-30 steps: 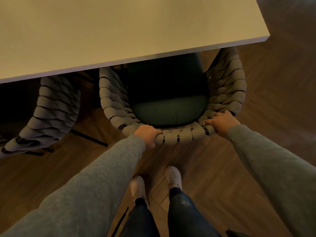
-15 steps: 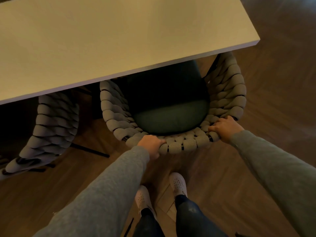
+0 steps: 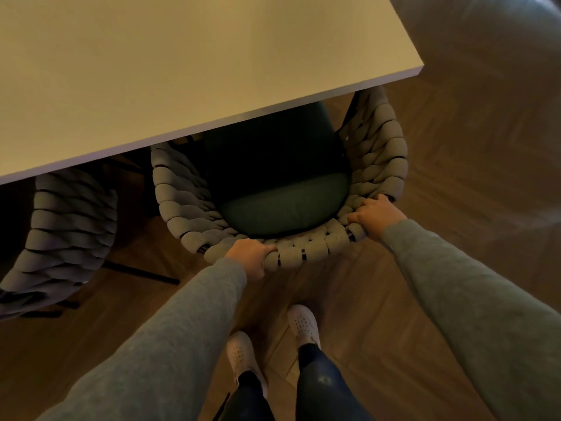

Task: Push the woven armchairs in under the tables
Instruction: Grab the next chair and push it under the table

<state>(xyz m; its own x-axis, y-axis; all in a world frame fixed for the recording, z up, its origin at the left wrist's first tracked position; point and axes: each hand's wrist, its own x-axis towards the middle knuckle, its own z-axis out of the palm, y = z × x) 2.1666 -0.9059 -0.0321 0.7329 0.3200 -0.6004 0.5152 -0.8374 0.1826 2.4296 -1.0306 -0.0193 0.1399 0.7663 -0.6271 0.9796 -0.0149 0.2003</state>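
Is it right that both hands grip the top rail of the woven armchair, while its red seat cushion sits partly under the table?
Not quite. The seat cushion is dark green, not red, as the head view shows. The rest holds: the left hand and right hand both grip the top rail of the woven armchair, and the cushion sits partly under the table.

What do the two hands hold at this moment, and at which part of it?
Both hands grip the woven armchair by the top rim of its curved backrest: the left hand near the middle, the right hand at the right corner.
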